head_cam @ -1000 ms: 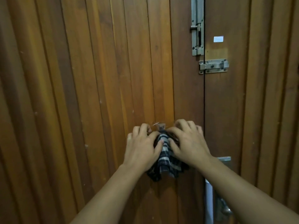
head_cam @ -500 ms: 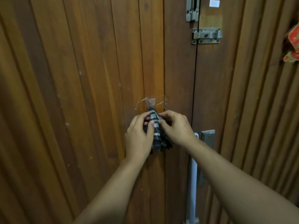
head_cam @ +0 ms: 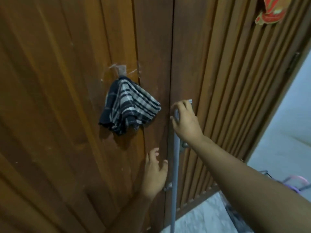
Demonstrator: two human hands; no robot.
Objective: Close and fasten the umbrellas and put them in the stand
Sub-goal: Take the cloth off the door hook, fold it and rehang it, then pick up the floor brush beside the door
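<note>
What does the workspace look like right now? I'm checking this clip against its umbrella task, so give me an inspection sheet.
Surface: wooden door, closed; pale floor below.
Job's things: no umbrella clearly seen; pink and purple loops at the right edge, unclear.
Clutter: plaid cloth hanging from a hook; red ornament.
Hands: right hand grips the long grey door handle; left hand open beside the door.
Cables: nothing seen.
Surroundings: pale wall at right.

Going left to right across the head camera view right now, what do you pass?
Checked cloth hanging on the door → left hand, open by the door seam → right hand gripping the grey handle → red ornament at the top → pink hook low at the right edge.
</note>
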